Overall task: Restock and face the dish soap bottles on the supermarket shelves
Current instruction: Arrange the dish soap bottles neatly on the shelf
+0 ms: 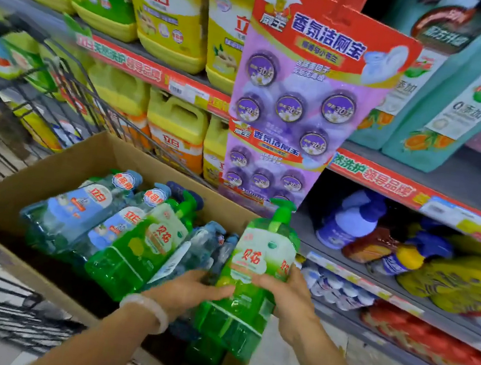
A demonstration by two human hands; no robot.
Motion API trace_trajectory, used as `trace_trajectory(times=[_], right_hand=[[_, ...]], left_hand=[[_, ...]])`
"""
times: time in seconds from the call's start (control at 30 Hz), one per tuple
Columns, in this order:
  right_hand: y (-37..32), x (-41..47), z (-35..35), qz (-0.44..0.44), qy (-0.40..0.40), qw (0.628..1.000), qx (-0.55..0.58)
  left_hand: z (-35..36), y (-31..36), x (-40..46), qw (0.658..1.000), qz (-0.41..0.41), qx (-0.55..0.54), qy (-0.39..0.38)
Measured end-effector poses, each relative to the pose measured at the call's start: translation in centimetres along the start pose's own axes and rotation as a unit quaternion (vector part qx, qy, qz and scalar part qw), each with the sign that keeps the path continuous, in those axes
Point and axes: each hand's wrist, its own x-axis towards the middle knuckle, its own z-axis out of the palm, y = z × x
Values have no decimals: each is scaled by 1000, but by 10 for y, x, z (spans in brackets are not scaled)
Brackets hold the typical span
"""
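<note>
A green pump bottle [255,265] is held upright between both hands at the right-hand end of the cardboard box [48,174], which is carried in a wire trolley [30,84] drawn up to the shelves [404,282]. The left hand [189,292] is pressed against the bottle's left side with its fingers laid across the lower label, and the right hand [288,297] is wrapped around the right side, the thumb on the front; the bottle is thus clasped from both flanks, with neither hand spread free. Its long axis is nearly vertical, tilted slightly to the right, with the pump head at the top, the spout turned rightward toward the shelving and the printed label faced toward the camera. A second green bottle [137,245] and several blue bottles [81,206] are seen lying slanted in the box, caps pointed up and away. The shelves lie to the right of and beyond the held bottle, so the right hand is judged nearer the shelving and the coming move a rightward carry.
</note>
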Motion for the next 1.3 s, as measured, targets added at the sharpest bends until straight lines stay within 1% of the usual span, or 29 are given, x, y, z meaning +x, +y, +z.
trace_trajectory(times=[0.03,0.07,0.13,0.23,0.33,0.43,0.6,0.77,0.83,1.0,1.13,1.3], right_hand=[[-6,-5,-6,3,-33,999,36],[-12,-11,-13,2,-56,997,59],[-21,-21,-27,-4,-88,993,79],[-35,-36,-57,-28,-137,986,85],[-48,-61,-100,-61,-142,987,51],[-55,-87,-154,-105,-111,988,25],[-58,-145,-265,-198,-44,978,46],[-47,-216,-388,-282,46,957,54],[-34,-246,-437,-304,91,946,64],[2,-316,-543,-324,206,918,100],[29,-355,-613,-332,269,894,132],[49,-377,-698,-320,332,873,157]], left_hand=[[0,5,-3,997,-6,-66,-27],[3,12,-6,994,-4,-100,-53],[15,24,-8,991,25,-94,-90],[49,39,-11,988,77,-75,-106],[96,48,-17,984,123,-53,-118],[154,56,-22,982,161,-10,-101],[280,67,-41,971,222,43,-82],[417,70,-50,942,288,124,-115],[473,66,-56,931,308,145,-135],[602,49,-68,907,313,189,-209],[694,33,-69,888,317,204,-263],[794,21,-53,862,304,219,-342]])
